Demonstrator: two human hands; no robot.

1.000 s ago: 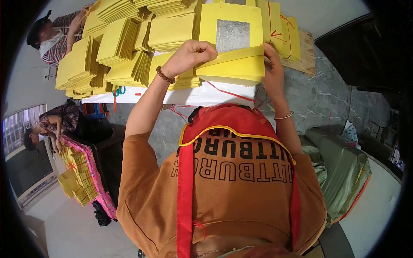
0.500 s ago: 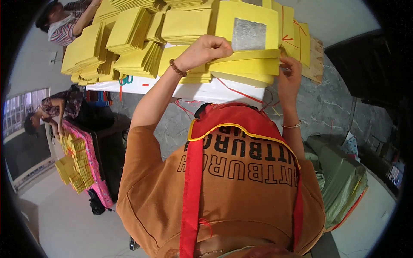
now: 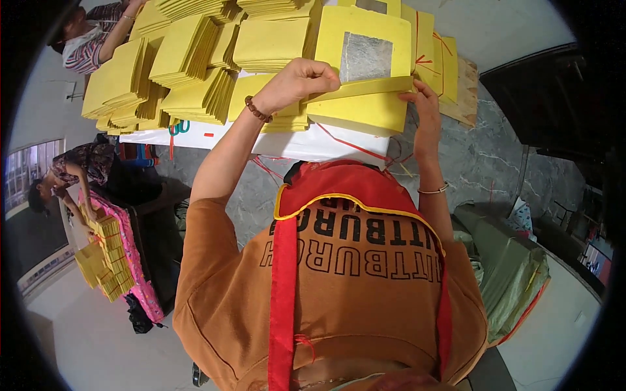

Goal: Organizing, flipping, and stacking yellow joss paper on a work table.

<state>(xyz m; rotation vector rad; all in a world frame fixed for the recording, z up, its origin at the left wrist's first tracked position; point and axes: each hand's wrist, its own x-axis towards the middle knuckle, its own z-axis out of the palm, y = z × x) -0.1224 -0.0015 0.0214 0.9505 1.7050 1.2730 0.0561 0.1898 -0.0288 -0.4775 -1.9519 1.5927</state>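
Observation:
A yellow paper sheet (image 3: 329,42) with a silver foil patch (image 3: 366,56) lies on a stack of yellow paper (image 3: 365,116) at the table's near edge. Its near edge is turned up into a narrow folded strip (image 3: 375,86). My left hand (image 3: 301,83), closed in a pinch, is at the strip's left end. At the right end, my right hand (image 3: 426,116) has its thumb and fingertips closed on the strip's corner. The tips of the left fingers are partly hidden.
Folded yellow paper bundles (image 3: 182,52) crowd the white-covered table (image 3: 274,140) to the left. Red-tied yellow stacks (image 3: 447,68) lie right, beside a wooden board (image 3: 464,98). Green-handled scissors (image 3: 179,127) hang over the edge. Two other people work at far left, one at a pink-covered table (image 3: 134,254).
The whole view has shifted slightly. My right fingers have moved a little farther up around the strip's right corner. My left hand stays pinched at the strip's left end.

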